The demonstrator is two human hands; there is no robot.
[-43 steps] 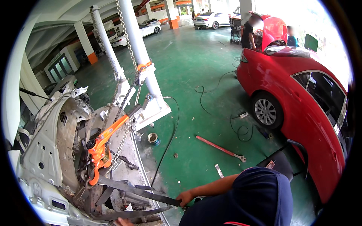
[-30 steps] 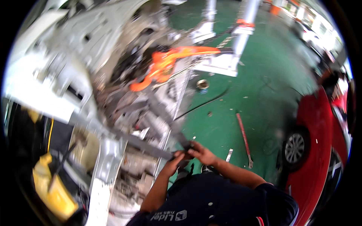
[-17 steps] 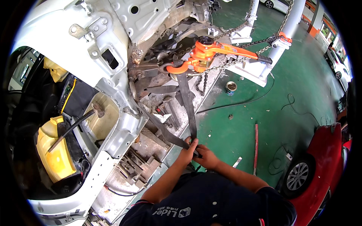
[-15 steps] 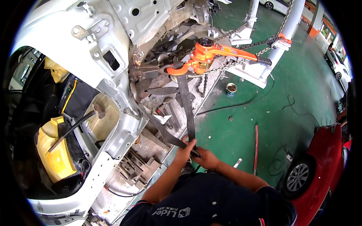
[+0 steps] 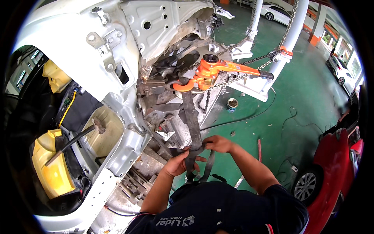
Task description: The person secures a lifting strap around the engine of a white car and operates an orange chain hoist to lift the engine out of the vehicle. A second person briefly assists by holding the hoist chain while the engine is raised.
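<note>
A dark grey webbing strap runs from near the orange hook of a lever chain hoist down toward my body. Its two lengths cross between my hands, and loose ends hang below the crossing. My left hand holds the strap left of the crossing, thumb on top and some fingers reaching behind the hanging part. On the right, my right hand pinches a fold of the same strap just beside the crossing. Part of the webbing behind my left fingers is hidden.
To the left stands a stripped white car body; a hammer lies in its door opening. Chains run from the hoist to a white post. A tin can, a cable and a red bar lie on the green floor, near a red car.
My hands were close together on the strap's lower part. They have moved apart and slightly up, my right hand to the right. The strap lengths now cross over each other, with ends hanging.
</note>
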